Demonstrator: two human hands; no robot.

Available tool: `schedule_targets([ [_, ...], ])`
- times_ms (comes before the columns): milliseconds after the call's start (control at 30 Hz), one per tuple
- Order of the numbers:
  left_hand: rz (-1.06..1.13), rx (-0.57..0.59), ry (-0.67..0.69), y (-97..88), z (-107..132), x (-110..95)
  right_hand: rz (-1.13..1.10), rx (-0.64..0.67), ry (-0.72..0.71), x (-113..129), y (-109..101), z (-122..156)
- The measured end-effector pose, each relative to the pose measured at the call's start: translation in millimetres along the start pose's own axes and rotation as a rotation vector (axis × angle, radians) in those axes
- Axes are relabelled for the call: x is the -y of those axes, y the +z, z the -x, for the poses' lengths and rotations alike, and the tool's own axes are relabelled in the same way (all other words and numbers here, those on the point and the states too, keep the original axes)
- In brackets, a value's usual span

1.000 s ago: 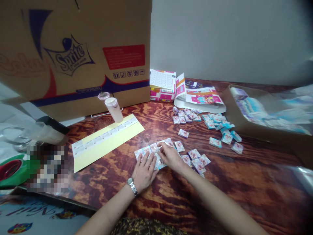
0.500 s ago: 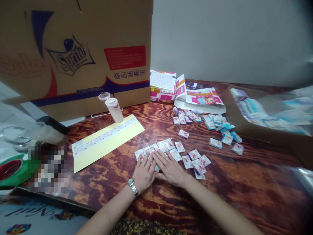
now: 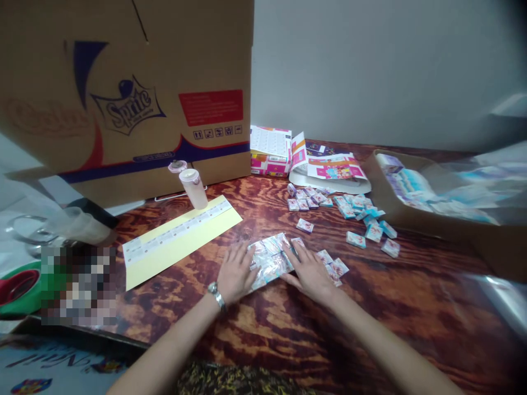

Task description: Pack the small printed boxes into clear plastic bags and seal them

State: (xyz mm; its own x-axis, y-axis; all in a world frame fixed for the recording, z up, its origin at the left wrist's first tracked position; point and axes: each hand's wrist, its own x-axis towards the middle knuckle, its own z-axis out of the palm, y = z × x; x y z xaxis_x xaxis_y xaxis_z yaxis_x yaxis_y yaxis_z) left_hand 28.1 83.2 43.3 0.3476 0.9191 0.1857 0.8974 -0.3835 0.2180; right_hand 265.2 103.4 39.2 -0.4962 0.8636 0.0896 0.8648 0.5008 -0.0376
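Note:
A block of small printed boxes (image 3: 269,257) lies flat on the wooden table (image 3: 263,334), its top shiny as if under clear film. My left hand (image 3: 236,272), with a silver watch at the wrist, rests at the block's left edge, fingers stretched out. On the opposite edge lies my right hand (image 3: 312,272), fingers spread, its thumb near the front corner. Loose small boxes (image 3: 338,267) sit just beyond my right hand, which partly covers some of them. Neither hand is closed round anything.
A big cardboard carton (image 3: 206,66) stands at the back left. In front are a pink bottle (image 3: 194,189) and a yellow sheet with a strip of labels (image 3: 181,241). More small boxes (image 3: 354,206) lie scattered near an open box (image 3: 436,227) at right. A green tape roll (image 3: 20,288) is far left.
My hands have moved apart, from the middle of the block to its two sides, uncovering its shiny top. The view has shifted slightly.

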Motion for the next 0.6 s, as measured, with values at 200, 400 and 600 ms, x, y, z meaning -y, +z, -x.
schedule_targets([
  [200,0.145,0.444,-0.070,-17.0,-41.4,29.2,-0.036,-0.017,-0.005,9.0,12.8,8.1],
  [400,0.278,0.562,-0.189,-32.2,2.3,39.4,-0.181,-0.253,-0.319,21.5,47.8,24.7],
  [600,0.862,0.404,-0.478,-60.9,90.7,60.0,-0.333,-0.344,-0.584,82.1,39.6,-0.5],
])
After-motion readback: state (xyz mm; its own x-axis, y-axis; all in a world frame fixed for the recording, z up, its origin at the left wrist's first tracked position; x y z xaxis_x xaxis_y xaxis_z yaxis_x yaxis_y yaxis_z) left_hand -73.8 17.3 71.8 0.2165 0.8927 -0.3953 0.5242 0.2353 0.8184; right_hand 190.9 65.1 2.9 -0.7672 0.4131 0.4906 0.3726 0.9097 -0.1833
